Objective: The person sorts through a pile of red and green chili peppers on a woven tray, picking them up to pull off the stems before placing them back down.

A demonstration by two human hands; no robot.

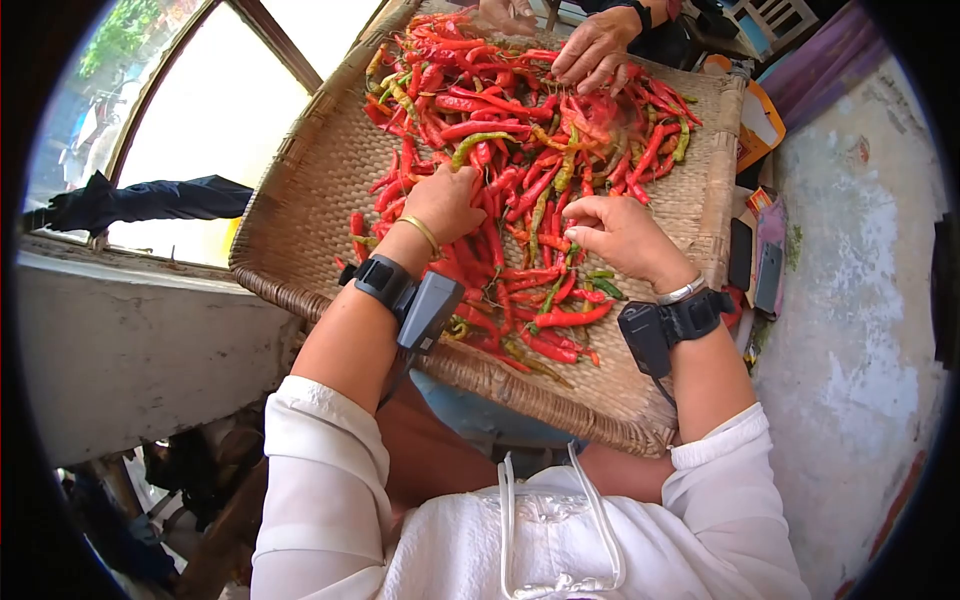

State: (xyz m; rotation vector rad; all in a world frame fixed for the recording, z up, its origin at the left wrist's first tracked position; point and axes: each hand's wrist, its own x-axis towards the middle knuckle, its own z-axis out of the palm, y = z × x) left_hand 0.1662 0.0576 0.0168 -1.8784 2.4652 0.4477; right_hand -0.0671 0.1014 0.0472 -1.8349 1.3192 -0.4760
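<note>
Red chili peppers [485, 105], with some yellow-green ones among them, are heaped in a large woven basket tray [330, 170]. My left hand [448, 205], wearing a gold bangle, reaches into the pile from the left. Its fingertips are largely hidden, close to a curved yellow-green chili pepper [478, 146]. Above the pile's right side is my right hand [625, 238], with its thumb and forefinger brought together in a pinch. Whatever may be between them is too small to make out. Loose red chili peppers [573, 317] and small green ones [606, 288] lie below my hands.
Another person's hand [597, 50] touches the peppers at the far side, with a second hand [508, 14] beside it. A window and a dark folded umbrella [150, 203] are to the left. Boxes and a phone [768, 275] sit by the wall at right.
</note>
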